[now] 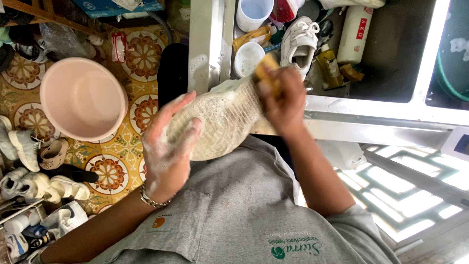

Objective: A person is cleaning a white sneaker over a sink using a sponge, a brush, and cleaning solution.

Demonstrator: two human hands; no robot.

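Down at the far left, pale sneakers and sandals [29, 166] are lying in a loose heap on the patterned yellow tiled floor [117, 166]. Just beside them a round pink plastic basin [83, 100] is sitting upright on the same tiles.

Moving across, the person's left hand [168, 146], coated in white suds and wearing a metal chain bracelet [151, 199] at the wrist, is wrapping around one end of a soapy off-white mesh shoe [220, 122], the fingers [188, 134] curling closed against its lathered side. The shoe is being held in the air between both hands, in front of the grey shirt and near the edge of the steel worktop [207, 44].

At the shoe's other end, the right hand [283, 102] is closing its fingers on a yellowish-brown sponge [267, 73], pressing it against the shoe.

Beyond that hand, in the dark sink area, a white plastic cup [253, 13], a second white lace-up sneaker [299, 41] and a white bottle with a red label [355, 34] are standing close together.
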